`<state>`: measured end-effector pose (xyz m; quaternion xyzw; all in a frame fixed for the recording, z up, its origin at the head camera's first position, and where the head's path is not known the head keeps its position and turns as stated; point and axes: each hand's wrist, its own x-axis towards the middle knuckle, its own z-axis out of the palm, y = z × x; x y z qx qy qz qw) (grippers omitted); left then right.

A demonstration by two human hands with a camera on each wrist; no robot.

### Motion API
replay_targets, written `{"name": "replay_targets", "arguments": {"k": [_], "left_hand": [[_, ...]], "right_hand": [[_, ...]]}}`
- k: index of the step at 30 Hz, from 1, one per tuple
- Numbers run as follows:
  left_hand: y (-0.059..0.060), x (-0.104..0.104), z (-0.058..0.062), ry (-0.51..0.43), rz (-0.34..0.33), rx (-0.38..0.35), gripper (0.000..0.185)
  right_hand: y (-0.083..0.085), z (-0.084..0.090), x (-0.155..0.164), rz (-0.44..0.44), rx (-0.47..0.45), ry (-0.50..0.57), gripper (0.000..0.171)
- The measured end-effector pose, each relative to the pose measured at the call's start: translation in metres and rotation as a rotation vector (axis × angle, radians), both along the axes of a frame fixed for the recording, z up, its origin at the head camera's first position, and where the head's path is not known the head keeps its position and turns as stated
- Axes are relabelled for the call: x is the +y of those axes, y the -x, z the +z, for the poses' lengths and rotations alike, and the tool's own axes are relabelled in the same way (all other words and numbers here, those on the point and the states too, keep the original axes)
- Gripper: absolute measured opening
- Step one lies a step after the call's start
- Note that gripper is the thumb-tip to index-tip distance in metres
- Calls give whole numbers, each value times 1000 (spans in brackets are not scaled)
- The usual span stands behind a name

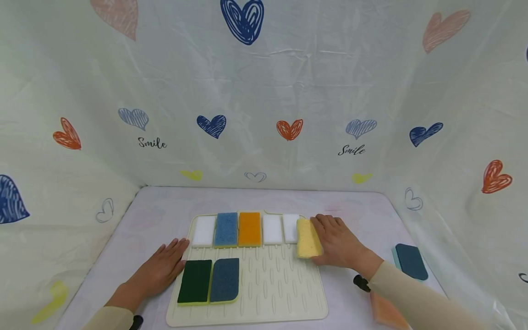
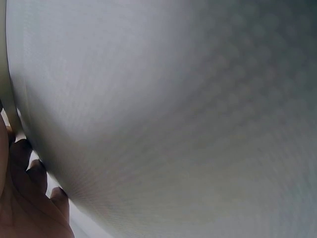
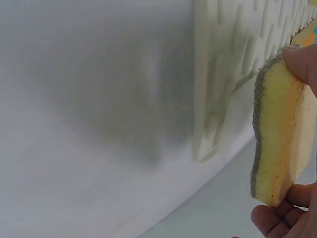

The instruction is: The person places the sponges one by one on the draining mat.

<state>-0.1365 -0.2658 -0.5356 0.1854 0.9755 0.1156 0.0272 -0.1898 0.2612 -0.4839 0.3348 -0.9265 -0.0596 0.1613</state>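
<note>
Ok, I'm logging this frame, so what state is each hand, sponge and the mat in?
right hand: grips the yellow sponge, tilted, at the back row's right end
left hand: flat, fingers straight, at the drying mat's left edge
back row sponges: lying flat side by side
green sponge: flat, front left
blue sponge: flat beside it
dark sponge: off the mat

I count three white sponges [image 1: 204, 231], two blue ones [image 1: 226, 228], one orange [image 1: 249, 228], one green [image 1: 195, 281], one yellow [image 1: 308, 237], one mat [image 1: 280, 288]
</note>
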Motion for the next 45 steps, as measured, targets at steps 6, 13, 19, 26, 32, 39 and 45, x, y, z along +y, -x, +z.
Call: {"name": "replay_targets", "arguments": {"k": [6, 13, 19, 26, 32, 39, 45], "left_hand": [[1, 0, -1, 3, 0, 2, 62], [1, 0, 0, 3, -2, 4, 62], [1, 1, 2, 0, 1, -5, 62], [0, 1, 2, -5, -4, -3, 61], [0, 1, 3, -13, -7, 2, 61], [0, 2, 3, -4, 6, -19, 63], [0, 2, 2, -7, 7, -24, 63]], "right_hand": [[-11, -3, -28, 36, -26, -44, 107], [-26, -8, -62, 85, -96, -39, 106], [-36, -16, -90, 136, -95, -49, 105], [-45, -21, -115, 150, -219, -73, 107], [-49, -21, -126, 169, -262, -60, 106], [-50, -22, -134, 185, -252, -59, 106], [-49, -26, -136, 193, -251, -58, 106]]}}
